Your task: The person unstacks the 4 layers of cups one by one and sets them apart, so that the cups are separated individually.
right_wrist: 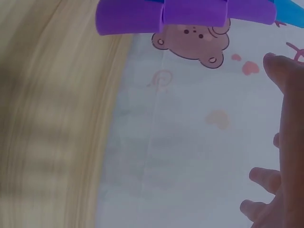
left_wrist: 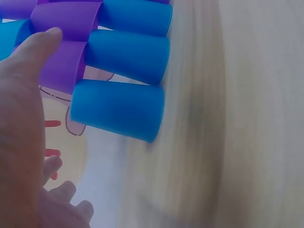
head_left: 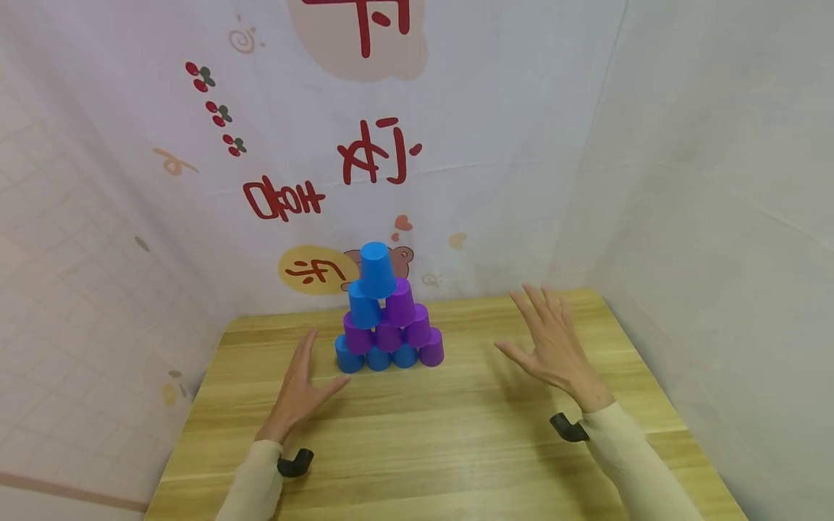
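A pyramid of upside-down blue and purple cups stands toward the back of the wooden table, with a single blue cup on top. Its bottom row runs from a blue cup at the left end to a purple cup at the right end. Just left of the stack is my left hand, thumb and fingers spread apart, holding nothing. Farther off on the right, my right hand hovers over the table with its fingers fanned out and nothing in it. In the right wrist view, purple cups line the top edge.
The wooden table reaches back to a white printed curtain right behind the stack. More curtain hangs along the left and right sides. A dark curved piece sits at the left wrist, and a similar one at the right.
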`<state>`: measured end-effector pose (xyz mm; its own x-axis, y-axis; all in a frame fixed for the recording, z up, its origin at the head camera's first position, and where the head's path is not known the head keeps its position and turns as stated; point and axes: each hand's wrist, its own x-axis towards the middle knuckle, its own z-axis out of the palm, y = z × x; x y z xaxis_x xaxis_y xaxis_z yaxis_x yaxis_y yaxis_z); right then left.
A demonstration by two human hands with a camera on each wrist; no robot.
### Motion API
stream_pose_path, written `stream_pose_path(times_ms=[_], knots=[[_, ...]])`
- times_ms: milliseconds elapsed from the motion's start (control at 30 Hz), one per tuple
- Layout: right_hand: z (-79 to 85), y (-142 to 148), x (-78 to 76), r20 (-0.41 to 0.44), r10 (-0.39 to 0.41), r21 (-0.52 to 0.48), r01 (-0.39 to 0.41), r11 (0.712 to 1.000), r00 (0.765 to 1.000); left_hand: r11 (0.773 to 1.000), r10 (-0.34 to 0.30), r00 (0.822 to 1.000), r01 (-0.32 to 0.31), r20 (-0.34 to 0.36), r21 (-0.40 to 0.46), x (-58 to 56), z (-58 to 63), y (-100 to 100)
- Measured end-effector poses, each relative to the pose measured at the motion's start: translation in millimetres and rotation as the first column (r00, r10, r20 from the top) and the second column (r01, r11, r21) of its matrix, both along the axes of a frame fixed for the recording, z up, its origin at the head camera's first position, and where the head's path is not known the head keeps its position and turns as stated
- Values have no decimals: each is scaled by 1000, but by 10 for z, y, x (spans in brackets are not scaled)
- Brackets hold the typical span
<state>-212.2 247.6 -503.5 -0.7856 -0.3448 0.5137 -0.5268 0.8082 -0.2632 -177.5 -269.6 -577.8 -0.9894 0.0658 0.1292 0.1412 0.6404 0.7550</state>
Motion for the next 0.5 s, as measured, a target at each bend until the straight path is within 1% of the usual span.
stream_pose_path(times_ms=[100,167,300,367,500], knots=[[30,-75,-28,-18,21,-40,-22,999,1000,999,25,1000,-25,13,42,-33,-65,23],[61,-130,-35,-6,29,-69,-29,997,1000,997,37,999,-38,11,67,-60,-112,45],[149,-257,-48,27,34,-115,-31,993,999,986,56,998,-53,-10,156,-106,-201,94],[200,-332,-61,38,42,-134,-36,990,998,973,69,998,-64,-13,223,-118,-238,121],[298,-487,-87,72,80,-192,-65,979,994,934,106,994,-97,-6,344,-133,-313,178]])
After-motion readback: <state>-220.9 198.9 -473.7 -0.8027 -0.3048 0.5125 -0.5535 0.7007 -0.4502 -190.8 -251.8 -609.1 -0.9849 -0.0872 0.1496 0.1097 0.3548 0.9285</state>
